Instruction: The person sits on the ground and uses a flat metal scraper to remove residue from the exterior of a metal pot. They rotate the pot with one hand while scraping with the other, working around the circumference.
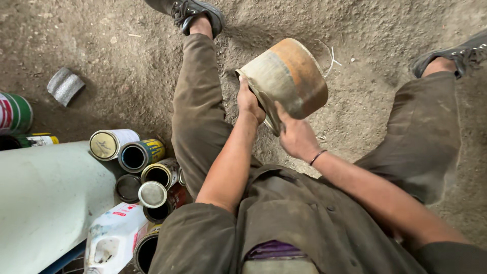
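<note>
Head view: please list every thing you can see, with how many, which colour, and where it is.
Large metal pot: one, rusty orange and grey, held up at centre.
Open tin cans: about six, yellow, white, dark, lying at lower left.
Plastic jug: one, white, bottom left.
Green can: one, left edge.
Pale slab: one, whitish, left.
Crushed metal piece: one, grey, on the dirt ground.
Shoes: two, dark, top.
Left hand: grips the pot's rim.
Right hand: grips the rim too.

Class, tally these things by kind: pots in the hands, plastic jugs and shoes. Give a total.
rusty round metal pot, held by left hand and right hand: 1
white plastic jug: 1
dark lace-up shoes: 2
Total: 4
</note>
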Demonstrator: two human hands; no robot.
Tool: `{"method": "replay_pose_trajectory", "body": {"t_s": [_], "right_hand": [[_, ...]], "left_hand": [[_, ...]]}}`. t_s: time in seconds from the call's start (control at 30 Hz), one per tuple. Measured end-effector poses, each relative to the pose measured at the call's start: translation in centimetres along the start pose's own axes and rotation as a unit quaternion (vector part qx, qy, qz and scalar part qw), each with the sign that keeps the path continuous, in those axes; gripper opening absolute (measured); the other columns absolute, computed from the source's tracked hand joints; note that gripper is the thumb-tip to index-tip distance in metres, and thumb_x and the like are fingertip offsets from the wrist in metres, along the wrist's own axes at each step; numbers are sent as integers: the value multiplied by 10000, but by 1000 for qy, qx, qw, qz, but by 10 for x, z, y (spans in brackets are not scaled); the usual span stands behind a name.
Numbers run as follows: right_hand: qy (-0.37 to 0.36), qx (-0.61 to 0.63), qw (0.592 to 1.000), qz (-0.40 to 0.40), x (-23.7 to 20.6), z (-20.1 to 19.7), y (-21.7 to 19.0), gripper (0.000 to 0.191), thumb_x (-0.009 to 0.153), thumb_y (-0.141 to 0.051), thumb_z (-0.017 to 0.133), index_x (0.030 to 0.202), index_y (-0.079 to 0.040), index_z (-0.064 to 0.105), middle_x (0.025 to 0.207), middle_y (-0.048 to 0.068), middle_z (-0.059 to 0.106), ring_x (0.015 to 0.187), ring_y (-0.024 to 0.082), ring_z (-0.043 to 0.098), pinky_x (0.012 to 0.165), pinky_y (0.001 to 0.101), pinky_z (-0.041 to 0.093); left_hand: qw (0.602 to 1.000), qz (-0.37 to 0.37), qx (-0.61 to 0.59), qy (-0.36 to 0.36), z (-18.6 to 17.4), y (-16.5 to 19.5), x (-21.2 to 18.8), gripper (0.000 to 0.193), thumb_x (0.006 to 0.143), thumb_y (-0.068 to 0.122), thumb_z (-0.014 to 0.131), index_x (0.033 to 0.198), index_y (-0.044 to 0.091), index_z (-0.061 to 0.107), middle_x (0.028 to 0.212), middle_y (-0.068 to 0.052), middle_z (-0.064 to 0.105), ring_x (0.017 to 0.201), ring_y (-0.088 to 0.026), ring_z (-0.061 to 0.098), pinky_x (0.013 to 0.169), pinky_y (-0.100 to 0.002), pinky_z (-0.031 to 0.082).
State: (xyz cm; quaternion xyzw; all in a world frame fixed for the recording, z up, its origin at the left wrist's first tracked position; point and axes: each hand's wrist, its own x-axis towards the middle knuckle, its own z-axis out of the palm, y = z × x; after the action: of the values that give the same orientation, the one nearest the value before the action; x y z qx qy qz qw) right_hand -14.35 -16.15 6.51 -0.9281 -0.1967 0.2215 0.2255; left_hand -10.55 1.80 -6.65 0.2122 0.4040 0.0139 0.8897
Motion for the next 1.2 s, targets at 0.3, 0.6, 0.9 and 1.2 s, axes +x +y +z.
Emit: {"method": "replay_pose_trajectory", "body": {"t_s": [0.3, 0.6, 0.9, 1.2], "right_hand": [[109, 27, 994, -4, 10, 7, 9, 701, 996, -163, 529, 1651, -142, 280, 582, 98, 617, 475, 262, 602, 446, 405, 520], [69, 118, 977, 166, 9, 3, -2, 607, 1074, -175, 459, 1633, -192, 222, 622, 28, 567, 442, 207, 552, 363, 383, 482], [60, 46, 996, 50, 7, 4, -7, 594, 1004, -175, 547, 1580, -178, 407, 676, 149, 670, 546, 286, 647, 511, 426, 530], [-53, 6, 998, 44, 6, -14, -23, 638, 1020, -157, 482, 1631, -254, 328, 620, 149, 642, 523, 298, 639, 460, 423, 535]], "left_hand": [[999, 33, 6, -41, -2, 1, -1, 434, 1040, 596, 506, 915, 189, 592, 737, 14, 508, 571, -143, 488, 540, -326, 431], [999, -30, 14, 18, 19, 13, -26, 494, 1004, 592, 404, 996, 157, 639, 931, -35, 664, 841, -234, 633, 778, -433, 552], [1000, -4, 9, -1, 8, 4, -16, 453, 1039, 572, 433, 951, 168, 618, 821, -7, 611, 695, -188, 573, 644, -363, 511], [999, 17, 29, -25, -2, -4, -2, 440, 1045, 591, 475, 893, 194, 588, 728, -5, 560, 608, -186, 529, 541, -357, 447]]}}
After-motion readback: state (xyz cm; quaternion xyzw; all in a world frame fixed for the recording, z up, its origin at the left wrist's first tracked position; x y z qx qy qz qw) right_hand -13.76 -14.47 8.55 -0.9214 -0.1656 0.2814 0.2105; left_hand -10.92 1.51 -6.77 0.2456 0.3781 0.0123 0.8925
